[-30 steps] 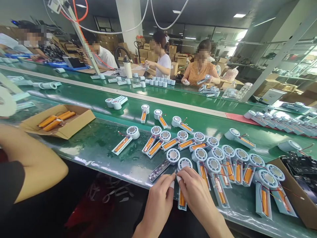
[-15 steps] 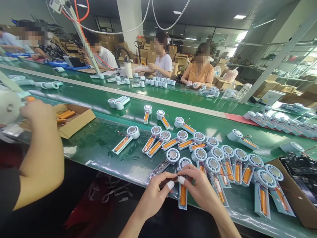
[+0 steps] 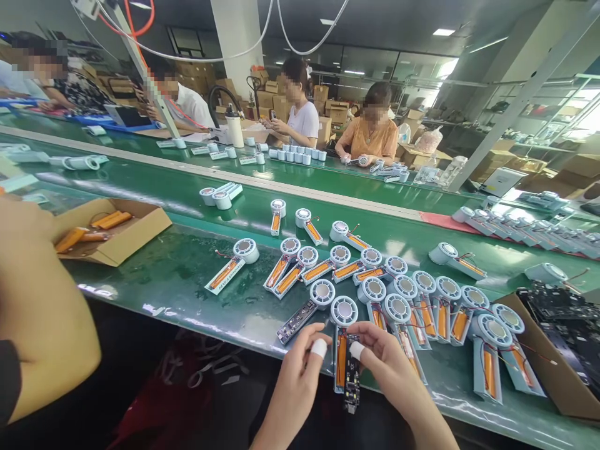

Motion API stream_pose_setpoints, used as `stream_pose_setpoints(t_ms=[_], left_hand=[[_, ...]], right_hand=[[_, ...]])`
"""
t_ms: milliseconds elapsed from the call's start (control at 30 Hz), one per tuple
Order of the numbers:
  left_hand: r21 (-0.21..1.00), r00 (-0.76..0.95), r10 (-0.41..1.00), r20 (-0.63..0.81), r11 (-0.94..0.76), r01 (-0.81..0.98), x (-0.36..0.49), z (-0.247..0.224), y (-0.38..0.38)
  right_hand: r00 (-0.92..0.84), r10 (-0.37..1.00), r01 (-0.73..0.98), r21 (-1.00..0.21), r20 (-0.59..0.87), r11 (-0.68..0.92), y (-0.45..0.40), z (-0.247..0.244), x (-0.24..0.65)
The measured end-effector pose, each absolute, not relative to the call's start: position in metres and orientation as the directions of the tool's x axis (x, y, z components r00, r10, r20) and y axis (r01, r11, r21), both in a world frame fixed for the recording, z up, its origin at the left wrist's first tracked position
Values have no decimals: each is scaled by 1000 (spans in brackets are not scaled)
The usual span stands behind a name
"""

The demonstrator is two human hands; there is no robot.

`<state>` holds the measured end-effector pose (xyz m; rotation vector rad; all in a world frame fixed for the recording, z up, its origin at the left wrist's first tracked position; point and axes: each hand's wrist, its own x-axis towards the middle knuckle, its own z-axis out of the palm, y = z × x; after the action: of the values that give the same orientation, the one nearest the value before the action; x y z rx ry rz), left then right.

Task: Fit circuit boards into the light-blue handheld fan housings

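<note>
My right hand (image 3: 389,359) pinches a narrow black circuit board (image 3: 351,384), upright, between a white-covered thumb and the fingers. Just left of that board lies a pale blue handheld fan (image 3: 344,311), its handle open and an orange battery (image 3: 341,362) inside. My left hand (image 3: 297,372) is on the other side of the handle, thumb and fingers slightly apart with nothing seen in them. Its thumb tip also wears a white cover. Another fan (image 3: 322,292) lies beyond the left hand, with a circuit board (image 3: 296,320) along its handle.
Several open fans with orange batteries spread across the green bench (image 3: 187,275). A cardboard box of circuit boards (image 3: 562,325) stands at right, a carton of batteries (image 3: 135,240) at left. A co-worker's arm (image 3: 51,331) reaches in from the left. More people sit across the line.
My hands have moved apart. The circuit board, earlier mostly hidden between my fingers, is now upright in my right hand beside the fan handle. The co-worker's arm has shifted left.
</note>
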<state>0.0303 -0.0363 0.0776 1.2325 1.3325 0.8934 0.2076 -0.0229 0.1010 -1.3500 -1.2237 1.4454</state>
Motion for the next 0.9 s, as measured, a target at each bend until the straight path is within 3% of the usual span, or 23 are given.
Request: stream_pose_setpoints(t_ms=[100, 200, 333, 467, 567, 700, 800, 900], left_hand=[[945, 104, 978, -182, 145, 292, 38, 70, -26], [948, 246, 944, -218, 145, 283, 44, 71, -18], [974, 420, 883, -212, 225, 19, 48, 78, -13], [970, 283, 945, -163, 205, -127, 49, 80, -16], [941, 223, 941, -255, 295, -166, 48, 82, -20], [895, 227, 909, -349, 395, -207, 47, 89, -25], [931, 160, 930, -330, 349, -110, 47, 92, -27], [969, 112, 965, -239, 244, -33, 47, 91, -27]], right_hand=[[-144, 960, -87, -964, -239, -253, -22, 100, 212], [-220, 952, -203, -945, -211, -256, -28, 101, 211], [-281, 951, -212, -958, -131, -195, -35, 99, 212], [-187, 981, -136, -988, -53, -79, -34, 96, 218], [-123, 991, 22, -998, -53, -51, -31, 95, 224], [-49, 999, 369, -929, 17, 34, -31, 96, 226], [-44, 996, 674, -733, 81, 90, -33, 99, 223], [-212, 976, 843, -498, 41, 204, -38, 111, 221]])
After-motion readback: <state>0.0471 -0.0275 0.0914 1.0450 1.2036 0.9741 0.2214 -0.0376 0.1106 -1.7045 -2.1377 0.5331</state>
